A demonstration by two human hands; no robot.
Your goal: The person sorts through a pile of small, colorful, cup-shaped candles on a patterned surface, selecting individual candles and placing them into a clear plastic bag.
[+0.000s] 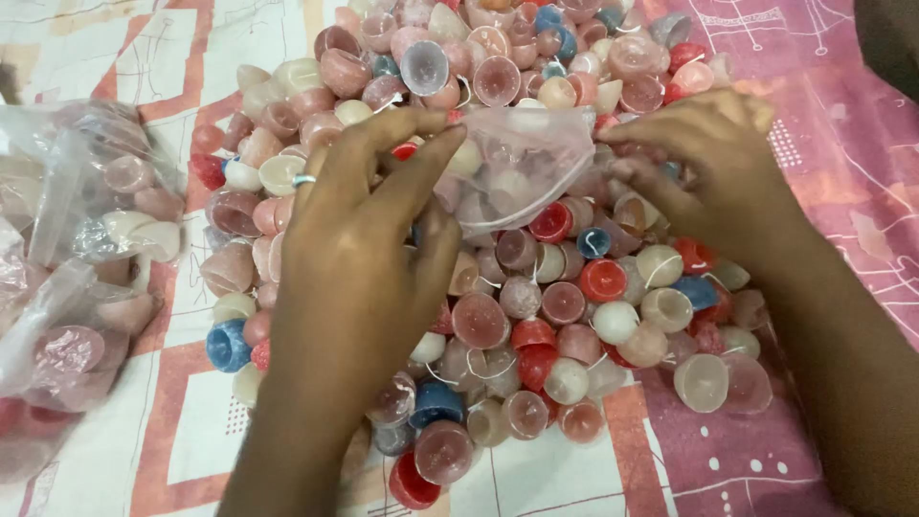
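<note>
Both my hands hold a small clear plastic bag (522,163) stretched between them above a big heap of small dome-shaped wax candles (536,316) in pink, cream, red and blue, each with a white wick. My left hand (364,258) pinches the bag's left edge with thumb and fingers; a ring shows on one finger. My right hand (704,158) grips the bag's right edge. The bag's mouth is held apart and hangs over the pile. I cannot tell whether anything is inside the bag.
Filled clear plastic bags of candles (91,249) lie at the left. Everything rests on a patterned cloth (833,134), pink at the right and red-and-white at the left. Loose candles spread toward the near edge of the heap.
</note>
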